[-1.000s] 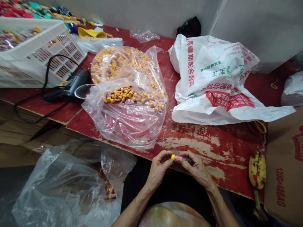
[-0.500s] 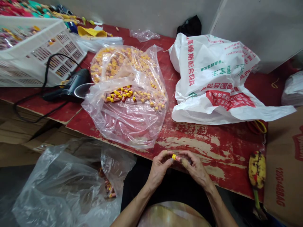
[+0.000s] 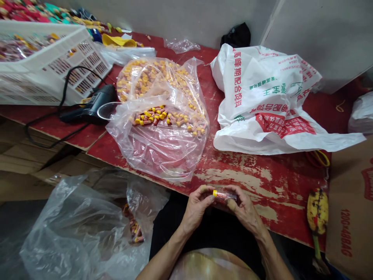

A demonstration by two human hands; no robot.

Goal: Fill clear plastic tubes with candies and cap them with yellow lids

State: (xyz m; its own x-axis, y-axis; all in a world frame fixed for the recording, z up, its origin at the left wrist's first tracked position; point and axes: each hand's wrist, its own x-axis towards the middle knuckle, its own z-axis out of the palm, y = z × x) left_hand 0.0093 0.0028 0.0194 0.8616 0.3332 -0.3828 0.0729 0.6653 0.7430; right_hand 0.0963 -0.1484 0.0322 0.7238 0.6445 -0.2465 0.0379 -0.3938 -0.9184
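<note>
Between my two hands, at the table's front edge, lies a small clear tube with a yellow cap and reddish print (image 3: 223, 195). My left hand (image 3: 199, 206) pinches its capped end between thumb and fingers. My right hand (image 3: 240, 204) grips the other end, the thumb below and the fingertips partly behind it. The tube lies roughly level, its cap to the left. Ahead and to the left, an open clear plastic bag (image 3: 163, 151) holds a large heap of similar yellow-capped tubes (image 3: 151, 114).
A white printed sack (image 3: 262, 97) lies at right on the worn red table (image 3: 244, 171). At left are a black heat gun (image 3: 97, 103) with its cord and a white basket (image 3: 67, 50). A banana (image 3: 317, 212) and carton (image 3: 349, 202) are at right; another clear bag (image 3: 78, 229) hangs below.
The right fingers have shifted so that more of the tube's printed body shows. Both hands still hold it in nearly the same place. The view has moved slightly.
</note>
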